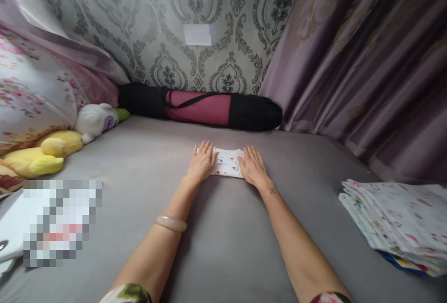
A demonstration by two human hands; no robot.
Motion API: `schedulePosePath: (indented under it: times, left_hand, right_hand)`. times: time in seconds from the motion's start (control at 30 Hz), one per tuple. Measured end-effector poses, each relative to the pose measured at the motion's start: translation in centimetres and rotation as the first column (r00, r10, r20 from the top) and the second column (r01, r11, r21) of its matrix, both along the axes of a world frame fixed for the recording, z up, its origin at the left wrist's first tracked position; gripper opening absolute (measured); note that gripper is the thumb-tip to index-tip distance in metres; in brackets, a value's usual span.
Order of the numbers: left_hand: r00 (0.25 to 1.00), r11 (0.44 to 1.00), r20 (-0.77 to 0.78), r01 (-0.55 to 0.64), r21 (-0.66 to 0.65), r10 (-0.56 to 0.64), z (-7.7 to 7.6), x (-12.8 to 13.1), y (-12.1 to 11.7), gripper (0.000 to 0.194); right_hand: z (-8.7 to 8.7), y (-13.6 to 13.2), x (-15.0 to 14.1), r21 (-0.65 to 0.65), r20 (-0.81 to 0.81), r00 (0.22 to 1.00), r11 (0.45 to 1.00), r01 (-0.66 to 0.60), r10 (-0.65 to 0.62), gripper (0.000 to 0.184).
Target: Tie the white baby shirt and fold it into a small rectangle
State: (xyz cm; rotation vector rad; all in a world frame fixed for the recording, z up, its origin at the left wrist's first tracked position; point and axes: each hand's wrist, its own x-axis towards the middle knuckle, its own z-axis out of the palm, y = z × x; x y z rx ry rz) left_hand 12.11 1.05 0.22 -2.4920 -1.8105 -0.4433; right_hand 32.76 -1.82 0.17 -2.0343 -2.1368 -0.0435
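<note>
A small folded white cloth with tiny dark and orange prints (227, 161) lies on the grey bed sheet (223, 238) ahead of me. My left hand (202, 162) rests flat on its left end, fingers stretched out. On its right end my right hand (252, 165) lies flat too, fingers together and extended. Both palms press down on the cloth; neither hand grips anything. A pale bangle (171, 222) circles my left forearm.
A stack of folded printed cloths (398, 224) sits at the right edge of the bed. A black and pink rolled bag (200, 106) lies along the patterned wall. Yellow (42, 151) and white (96, 119) plush toys and a floral pillow (31, 89) are at the left. Purple curtains (366, 61) hang on the right.
</note>
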Motion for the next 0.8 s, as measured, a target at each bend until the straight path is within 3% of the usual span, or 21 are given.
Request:
schedulePosePath:
  times: [0.2,0.43,0.6,0.8]
  left_hand:
    - [0.997,0.99,-0.061,0.04,-0.135,-0.048,-0.8,0.9,-0.4,0.058]
    - [0.997,0.993,-0.053,0.045,-0.112,-0.051,-0.5,0.7,-0.4,0.058]
    - [0.998,0.998,-0.018,0.065,-0.005,-0.066,0.1,1.6,-0.8,0.055]
    - [0.992,0.989,-0.027,0.123,-0.08,-0.125,-1.3,2.5,-1.0,0.057]
  right_hand:
    - [-1.2,0.0,-0.2,-0.077,0.013,1.0,0.997,-0.012,0.013,0.062]
    - [-1.3,0.2,0.2,-0.105,0.009,1.0,0.994,-0.018,0.019,0.062]
    - [-0.7,0.3,-0.3,-0.056,0.028,0.999,0.998,-0.03,0.032,0.06]
    - [0.0,-0.4,-2.5,-0.032,-0.011,0.993,0.992,-0.119,0.118,0.054]
